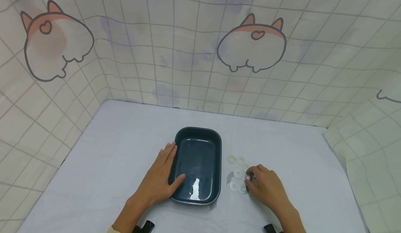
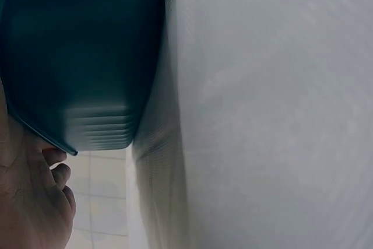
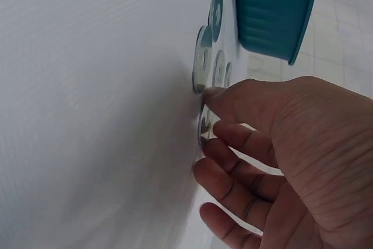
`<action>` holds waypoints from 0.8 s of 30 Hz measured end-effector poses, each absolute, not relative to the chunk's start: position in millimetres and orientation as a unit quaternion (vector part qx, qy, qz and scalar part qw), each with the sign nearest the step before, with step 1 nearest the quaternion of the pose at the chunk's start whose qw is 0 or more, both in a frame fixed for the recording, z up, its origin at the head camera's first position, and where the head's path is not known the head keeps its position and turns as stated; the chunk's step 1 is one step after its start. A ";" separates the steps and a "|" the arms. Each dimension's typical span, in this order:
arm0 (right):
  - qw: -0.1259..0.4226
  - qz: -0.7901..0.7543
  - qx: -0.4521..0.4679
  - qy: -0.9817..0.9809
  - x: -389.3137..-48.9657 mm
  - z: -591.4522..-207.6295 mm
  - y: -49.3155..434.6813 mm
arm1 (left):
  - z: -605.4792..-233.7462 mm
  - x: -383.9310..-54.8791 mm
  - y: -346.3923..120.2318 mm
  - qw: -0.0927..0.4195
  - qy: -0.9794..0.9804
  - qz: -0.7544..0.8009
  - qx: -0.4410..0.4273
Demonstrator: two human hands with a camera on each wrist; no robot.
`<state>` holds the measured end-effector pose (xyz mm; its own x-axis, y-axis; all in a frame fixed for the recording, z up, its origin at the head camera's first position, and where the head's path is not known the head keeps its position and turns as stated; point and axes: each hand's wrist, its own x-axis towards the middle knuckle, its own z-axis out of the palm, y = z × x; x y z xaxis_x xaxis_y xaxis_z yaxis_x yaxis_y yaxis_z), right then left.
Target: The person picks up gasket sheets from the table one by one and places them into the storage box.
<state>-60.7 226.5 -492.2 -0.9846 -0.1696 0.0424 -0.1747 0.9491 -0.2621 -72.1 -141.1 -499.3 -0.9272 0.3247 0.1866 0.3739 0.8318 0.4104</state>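
A dark blue-green plastic tray (image 1: 216,170) with a raised rim stands on the white-covered table. My left hand (image 1: 161,179) rests along its left side, fingers extended against the rim and thumb reaching over the edge; the left wrist view shows the fingertips (image 2: 60,174) beside the rim. To the right of the tray lies a loose group of several flat metal washers (image 1: 234,186), some overlapping. My right hand (image 1: 267,187) is at the right side of this group. Its thumb and fingertips pinch one washer (image 3: 205,123) by its edges, close to the tabletop.
White cloth covers the table (image 1: 125,135). Behind it and at both sides hangs a tiled-pattern curtain (image 1: 188,52) with cartoon animals. Black device parts (image 1: 147,226) show by the left wrist, and a similar black piece (image 1: 269,228) by the right.
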 end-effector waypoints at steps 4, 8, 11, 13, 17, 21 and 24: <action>0.001 0.133 0.081 -0.988 -60.0 -489.3 227.0 | -498.7 -72.4 -140.9 0.060 -0.955 -0.224 -0.186; -0.014 0.136 0.073 -0.988 -60.8 -487.2 225.7 | -499.1 -72.5 -142.3 0.060 -0.955 -0.218 -0.191; -0.022 0.138 0.073 -0.987 -62.2 -486.8 224.5 | -499.3 -72.6 -144.1 0.053 -0.957 -0.213 -0.188; -0.021 0.135 0.077 -0.988 -63.0 -487.0 223.9 | -498.9 -72.9 -145.1 0.047 -0.958 -0.211 -0.186; -0.007 0.120 0.088 -0.989 -63.3 -488.2 223.4 | -497.1 -74.4 -145.6 0.041 -0.958 -0.210 -0.189; 0.012 0.097 0.103 -0.990 -61.8 -490.0 223.4 | -496.3 -74.4 -143.8 0.047 -0.959 -0.202 -0.194; 0.031 0.081 0.113 -0.990 -59.8 -490.5 223.8 | -495.6 -74.6 -140.8 0.052 -0.960 -0.192 -0.196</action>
<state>-59.8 223.8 -490.5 -0.9725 -0.2192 0.0790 -0.2291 0.9613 -0.1529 -74.6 -140.8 -495.6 -0.9176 0.3571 0.1743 0.3967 0.8496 0.3476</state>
